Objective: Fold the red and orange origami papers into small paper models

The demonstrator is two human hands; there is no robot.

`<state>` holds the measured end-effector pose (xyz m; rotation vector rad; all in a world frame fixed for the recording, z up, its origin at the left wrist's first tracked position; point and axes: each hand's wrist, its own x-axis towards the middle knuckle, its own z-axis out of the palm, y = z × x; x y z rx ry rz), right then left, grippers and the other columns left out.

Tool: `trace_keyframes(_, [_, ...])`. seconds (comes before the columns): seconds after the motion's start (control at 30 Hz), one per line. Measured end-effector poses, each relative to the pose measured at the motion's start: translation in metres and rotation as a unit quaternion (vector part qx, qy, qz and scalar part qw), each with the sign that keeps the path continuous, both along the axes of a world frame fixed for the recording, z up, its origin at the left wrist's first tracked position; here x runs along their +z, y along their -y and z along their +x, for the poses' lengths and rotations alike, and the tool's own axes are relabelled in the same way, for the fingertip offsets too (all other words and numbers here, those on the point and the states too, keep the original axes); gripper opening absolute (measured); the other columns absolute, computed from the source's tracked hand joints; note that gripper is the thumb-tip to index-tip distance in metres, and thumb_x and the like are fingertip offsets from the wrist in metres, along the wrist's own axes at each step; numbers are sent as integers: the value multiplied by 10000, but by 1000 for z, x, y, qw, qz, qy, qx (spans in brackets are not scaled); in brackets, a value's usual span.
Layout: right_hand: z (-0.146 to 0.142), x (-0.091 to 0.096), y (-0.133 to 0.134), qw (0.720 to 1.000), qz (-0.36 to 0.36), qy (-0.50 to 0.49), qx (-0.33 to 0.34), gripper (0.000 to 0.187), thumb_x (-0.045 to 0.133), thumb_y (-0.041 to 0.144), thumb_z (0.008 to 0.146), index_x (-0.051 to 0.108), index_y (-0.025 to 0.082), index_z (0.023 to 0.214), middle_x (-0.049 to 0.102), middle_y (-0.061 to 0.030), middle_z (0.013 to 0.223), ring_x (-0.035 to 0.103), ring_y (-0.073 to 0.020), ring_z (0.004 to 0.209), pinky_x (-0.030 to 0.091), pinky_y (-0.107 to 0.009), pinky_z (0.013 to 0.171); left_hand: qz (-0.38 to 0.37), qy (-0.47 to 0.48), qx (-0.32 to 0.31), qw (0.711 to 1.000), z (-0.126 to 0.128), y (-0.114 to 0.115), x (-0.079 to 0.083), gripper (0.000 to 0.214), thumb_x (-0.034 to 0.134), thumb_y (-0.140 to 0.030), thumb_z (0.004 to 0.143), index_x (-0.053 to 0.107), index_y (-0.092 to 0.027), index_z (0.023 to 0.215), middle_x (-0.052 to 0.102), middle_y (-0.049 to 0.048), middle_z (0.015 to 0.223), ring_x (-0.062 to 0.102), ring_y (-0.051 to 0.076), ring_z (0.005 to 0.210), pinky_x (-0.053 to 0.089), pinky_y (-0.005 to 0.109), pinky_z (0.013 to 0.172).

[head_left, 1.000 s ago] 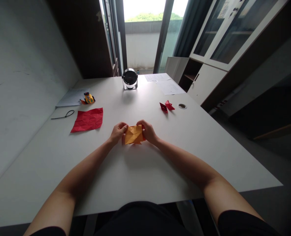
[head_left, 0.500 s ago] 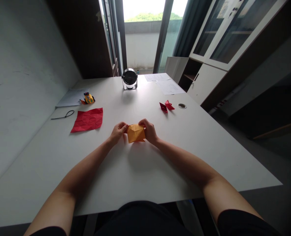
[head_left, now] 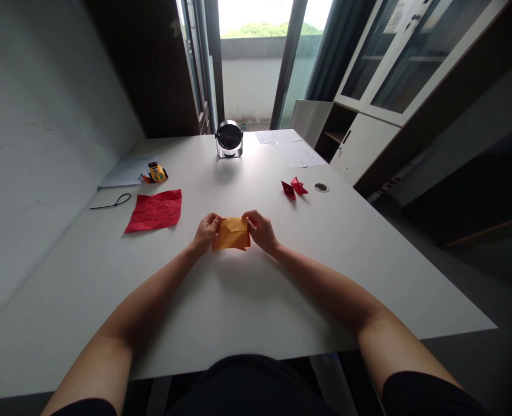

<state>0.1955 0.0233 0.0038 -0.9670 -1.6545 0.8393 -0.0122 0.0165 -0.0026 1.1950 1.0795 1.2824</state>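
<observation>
A folded piece of orange paper point(head_left: 232, 233) is held up between my two hands, just above the white table point(head_left: 247, 312). My left hand point(head_left: 206, 232) pinches its left edge between thumb and fingers. At the upper right corner, my right hand point(head_left: 260, 229) grips the same paper, fingers bent behind it. Creases run across its front face, and a redder layer shows at the sides. To the left lies a creased red paper sheet point(head_left: 154, 211), spread out flat. Two small red folded paper pieces point(head_left: 294, 188) sit to the right, beyond my right hand.
A yellow toy point(head_left: 156, 173) and a black cable tie point(head_left: 112, 202) lie at the left by some papers point(head_left: 128, 171). A round black device on a stand point(head_left: 229, 139) stands at the back. Printed sheets point(head_left: 299, 154) and a cable hole point(head_left: 321, 188) are at the right.
The orange paper has shifted slightly left and its front now looks flatter and more rectangular. My left hand has moved a little left; both hands keep hold of the paper.
</observation>
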Motion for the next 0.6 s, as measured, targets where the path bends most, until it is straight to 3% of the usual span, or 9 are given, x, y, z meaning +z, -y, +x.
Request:
trace_keyframes(0.23, [1, -1, 1, 996, -34, -30, 74, 188, 523, 241, 832, 697, 188, 881, 637, 3, 676, 613, -139, 619, 493, -258, 606, -17, -18, 41, 999, -3, -1, 0, 347, 654, -522, 849, 522, -201, 841, 526, -31, 707, 478, 109, 602, 401, 216, 544])
trace_keyframes(0.43, [1, -2, 2, 997, -53, 1, 61, 217, 569, 352, 869, 696, 180, 838, 683, -27, 720, 632, -154, 658, 515, -274, 639, -21, -19, -5, 1000, -2, 3, 5, 352, 735, -487, 771, 609, -182, 894, 637, 12, 799, 582, 146, 700, 467, 251, 634])
trace_keyframes(0.6, [-2, -7, 0, 991, -80, 7, 104, 291, 612, 345, 841, 650, 220, 1102, 680, 11, 775, 568, -112, 601, 467, -230, 583, 8, -67, 6, 998, 1, 5, 4, 306, 736, -457, 765, 649, -174, 842, 638, 12, 751, 562, 147, 673, 438, 254, 620])
